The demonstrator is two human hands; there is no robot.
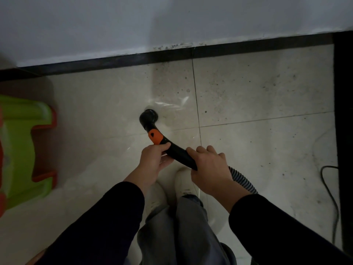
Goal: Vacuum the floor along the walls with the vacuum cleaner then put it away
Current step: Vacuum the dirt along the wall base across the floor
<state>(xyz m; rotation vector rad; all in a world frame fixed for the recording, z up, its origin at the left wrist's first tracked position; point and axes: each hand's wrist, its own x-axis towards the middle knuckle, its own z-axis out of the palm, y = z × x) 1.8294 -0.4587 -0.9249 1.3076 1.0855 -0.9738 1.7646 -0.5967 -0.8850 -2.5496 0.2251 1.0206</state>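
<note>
A black curved vacuum handle [172,148] with an orange slider [155,137] points down at the pale tiled floor [248,96]; its round open end [149,116] is near the tiles, some way short of the wall. My left hand [154,161] grips the handle just below the orange part. My right hand [209,169] holds the rear of the handle where the ribbed grey hose [242,178] leaves toward the lower right. The vacuum's body is out of view.
A white wall [172,22] with a dark baseboard [114,61] runs across the top. Specks of dirt dot the tiles on the right. A green and orange plastic stool [24,148] stands at the left. A black cable [332,203] and a dark edge [343,111] lie on the right.
</note>
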